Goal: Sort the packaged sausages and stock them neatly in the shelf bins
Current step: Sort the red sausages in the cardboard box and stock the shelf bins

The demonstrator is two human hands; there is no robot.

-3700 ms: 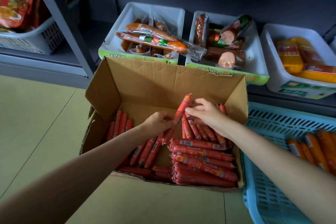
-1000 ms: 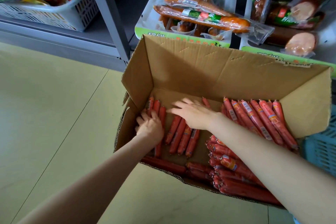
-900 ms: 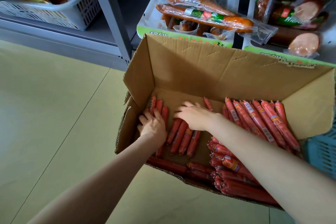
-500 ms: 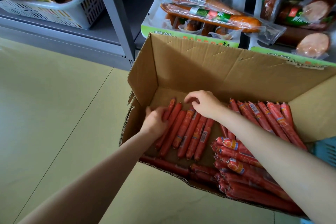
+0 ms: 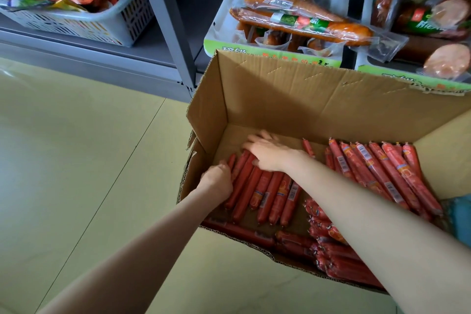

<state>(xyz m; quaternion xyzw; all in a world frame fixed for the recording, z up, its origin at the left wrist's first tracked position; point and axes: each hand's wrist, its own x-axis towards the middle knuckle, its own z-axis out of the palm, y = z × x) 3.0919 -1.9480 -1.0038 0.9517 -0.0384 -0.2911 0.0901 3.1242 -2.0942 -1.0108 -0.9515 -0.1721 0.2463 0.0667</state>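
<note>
Head view: open brown cardboard box (image 5: 293,99) on pale yellow-green tiled floor (image 5: 76,160), just in front of grey metal shelf (image 5: 163,20). Left hand (image 5: 218,181) at left end of a row of slim red plastic-wrapped sausages (image 5: 265,194) lying side by side on box bottom; fingers curled against outermost sausage, whether gripping it cannot tell. Right hand (image 5: 267,151) laid flat across far ends of same row, fingers straight and spread, pressing on the tops. Second group of red sausages with barcode labels (image 5: 382,173) lined up at right side of box; stacked red sausages (image 5: 336,257) along near edge. On shelf behind box: white plastic bin with green front label (image 5: 224,20) holding long orange vacuum-packed sausages (image 5: 300,23); second white bin (image 5: 367,2) to its right with thick dark packaged sausages (image 5: 433,23); white perforated basket (image 5: 102,23) at far left.
</note>
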